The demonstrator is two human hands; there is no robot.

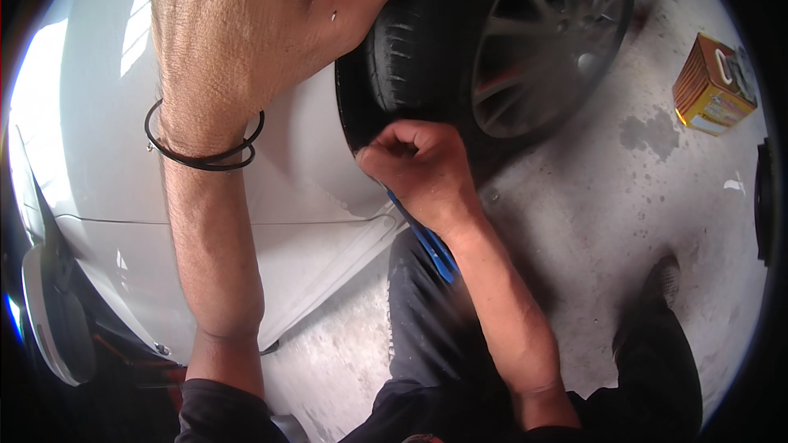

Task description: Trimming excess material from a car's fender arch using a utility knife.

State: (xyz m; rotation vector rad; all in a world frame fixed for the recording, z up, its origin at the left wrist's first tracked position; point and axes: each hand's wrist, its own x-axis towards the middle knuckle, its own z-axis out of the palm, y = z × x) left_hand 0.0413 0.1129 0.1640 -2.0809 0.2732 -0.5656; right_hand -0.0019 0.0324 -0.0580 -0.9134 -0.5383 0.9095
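My left hand [238, 41] reaches over the pale car's fender [304, 148], its back turned up and its thumb stretched toward the tire. The fingertips run out of the picture at the top. A thin black band [205, 166] loops around that wrist. My right hand [423, 168] is closed at the lower edge of the wheel arch [349, 107], beside the tire [402, 57]. From beneath its curled fingers slants a blue-handled tool [427, 238]; its working end is hidden, so the exact kind does not show.
The spoked wheel [546, 41] stands right of the arch. A yellow and brown box-shaped can [714, 86] with a white handle is on the stained concrete floor [607, 180]. At far left is the car's side mirror [53, 316]. My dark-trousered legs are below.
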